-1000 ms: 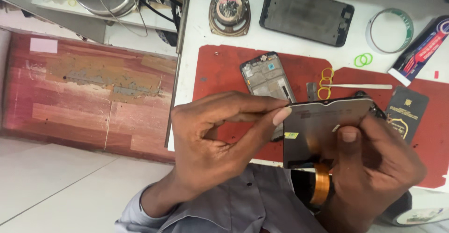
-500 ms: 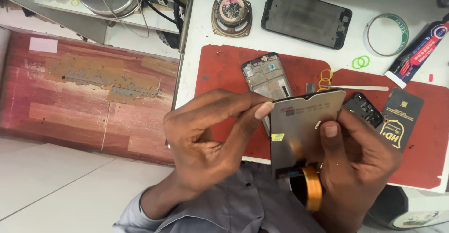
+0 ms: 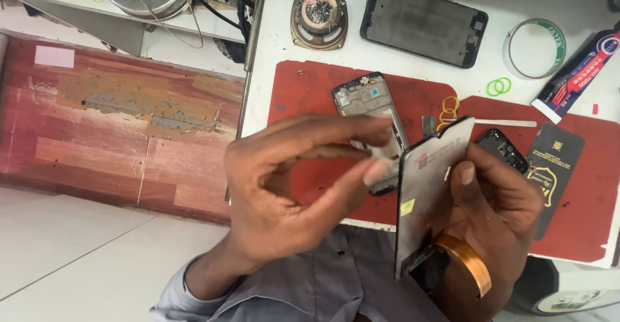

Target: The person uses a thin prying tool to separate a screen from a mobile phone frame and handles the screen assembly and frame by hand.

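Head view, looking down at the desk (image 3: 284,38) and your lap. Your right hand (image 3: 497,199) grips a phone display panel (image 3: 429,199), held nearly upright and tilted, its back face toward the camera; thumb pressed on the panel's right side, remaining fingers wrapped behind it. An orange flex ribbon (image 3: 465,260) curls from the panel's lower end, below your right palm. Panel sits above the desk's near edge, over your grey shirt (image 3: 323,283).

Your left hand (image 3: 290,193) is pinched closed: thumb and forefinger meet on a small pale strip (image 3: 381,154) just beside the panel's left edge. Whether the strip is touching the panel, cannot tell.

On the desk, a red mat (image 3: 303,89) lies along the near edge. On it, behind your left fingers, a stripped phone frame (image 3: 368,102). A second dark phone part (image 3: 504,149) peeks out just behind your right hand. Yellow rubber bands (image 3: 449,110) and a thin white stick (image 3: 504,123) lie near the mat's middle, a black card with gold emblem (image 3: 554,160) toward its right.

Far edge: a round speaker (image 3: 318,15), a dark phone housing (image 3: 423,21), a tape roll (image 3: 535,47), green rubber bands (image 3: 498,87) and a glue tube (image 3: 578,73) at the right.
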